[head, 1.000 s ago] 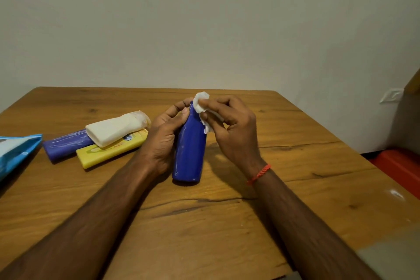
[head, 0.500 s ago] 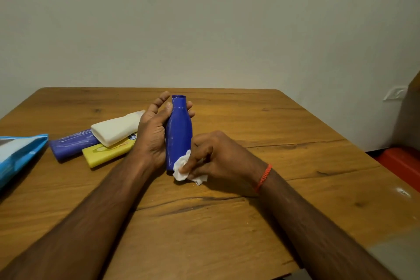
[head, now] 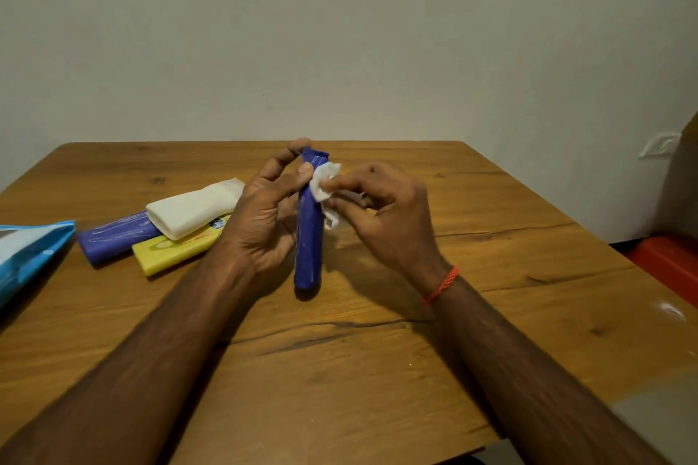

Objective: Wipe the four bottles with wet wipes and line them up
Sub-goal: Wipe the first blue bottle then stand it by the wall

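The table (head: pixel 377 370) is wood with a brown grain, dark cracks and a low sheen. At the frame's centre the blue bottle (head: pixel 309 238) looks like smooth, glossy plastic, and the wet wipe (head: pixel 325 181) against it is soft, crumpled white cloth-like sheet. At left lie a glossy purple bottle (head: pixel 113 240), a smooth yellow bottle (head: pixel 170 253) and a matt white bottle (head: pixel 192 209). The blue wipes pack (head: pixel 26 260) at the left edge is shiny film. The wall (head: pixel 340 30) is matt.
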The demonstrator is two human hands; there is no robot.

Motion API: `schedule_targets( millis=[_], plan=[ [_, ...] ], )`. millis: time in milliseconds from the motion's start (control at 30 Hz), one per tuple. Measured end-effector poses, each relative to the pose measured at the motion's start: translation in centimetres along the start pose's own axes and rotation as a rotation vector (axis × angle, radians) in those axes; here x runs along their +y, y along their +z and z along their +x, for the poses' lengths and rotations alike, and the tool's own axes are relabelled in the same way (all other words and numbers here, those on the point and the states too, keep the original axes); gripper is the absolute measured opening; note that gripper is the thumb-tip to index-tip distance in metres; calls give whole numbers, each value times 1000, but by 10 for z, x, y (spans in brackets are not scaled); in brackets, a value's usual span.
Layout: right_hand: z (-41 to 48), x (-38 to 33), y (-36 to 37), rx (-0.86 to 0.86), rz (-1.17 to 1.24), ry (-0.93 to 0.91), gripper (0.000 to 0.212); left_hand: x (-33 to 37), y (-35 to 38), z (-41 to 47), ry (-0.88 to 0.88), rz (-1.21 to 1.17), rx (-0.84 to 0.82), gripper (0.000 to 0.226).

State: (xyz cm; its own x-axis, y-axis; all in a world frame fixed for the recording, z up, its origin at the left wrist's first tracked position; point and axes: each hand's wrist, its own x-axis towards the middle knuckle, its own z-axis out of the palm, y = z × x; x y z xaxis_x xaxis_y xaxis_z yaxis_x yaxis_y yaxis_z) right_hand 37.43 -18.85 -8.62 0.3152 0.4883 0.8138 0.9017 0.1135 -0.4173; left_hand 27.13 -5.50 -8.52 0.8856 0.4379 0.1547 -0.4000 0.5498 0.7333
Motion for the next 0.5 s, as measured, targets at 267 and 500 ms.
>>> schedule_targets(
  millis=[267, 500],
  plan=[
    [4, -1, -5, 116, 66, -48, 24, 2, 12, -6, 21, 179, -133, 34],
    [2, 0, -5, -234, 69, -105, 22, 3, 6, -8, 26, -46, 2, 31]
  ],
)
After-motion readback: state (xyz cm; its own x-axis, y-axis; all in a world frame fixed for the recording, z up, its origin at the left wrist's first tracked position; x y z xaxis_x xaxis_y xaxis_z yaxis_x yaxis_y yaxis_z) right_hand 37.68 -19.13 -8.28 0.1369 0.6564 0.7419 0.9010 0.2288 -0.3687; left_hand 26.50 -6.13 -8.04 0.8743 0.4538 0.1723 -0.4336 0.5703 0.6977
